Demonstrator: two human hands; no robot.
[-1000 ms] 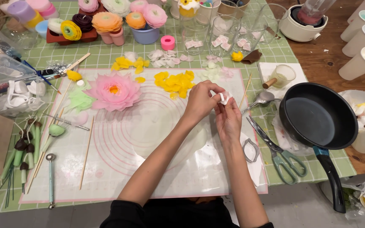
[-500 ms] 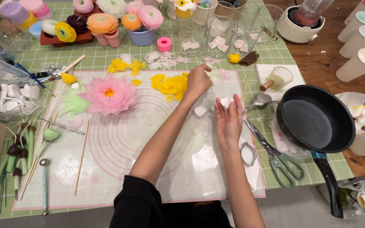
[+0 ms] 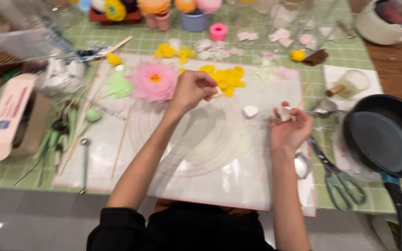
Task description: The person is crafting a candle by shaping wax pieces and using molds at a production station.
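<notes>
We see bare room on the mat point(image 3: 201, 153) between our arms, down to its near edge. Ahead of our left hand point(image 3: 192, 88) the pink flower point(image 3: 153, 80) and the yellow petals point(image 3: 228, 78) crowd the far side. A small white piece point(image 3: 250, 110) lies between our hands. Our right hand point(image 3: 290, 128) is hemmed in at the right by a spoon point(image 3: 324, 108), the scissors point(image 3: 338, 174) and the black pan point(image 3: 387, 137). Skewers point(image 3: 121, 142) and green stems point(image 3: 61, 132) line the mat's left edge.
</notes>
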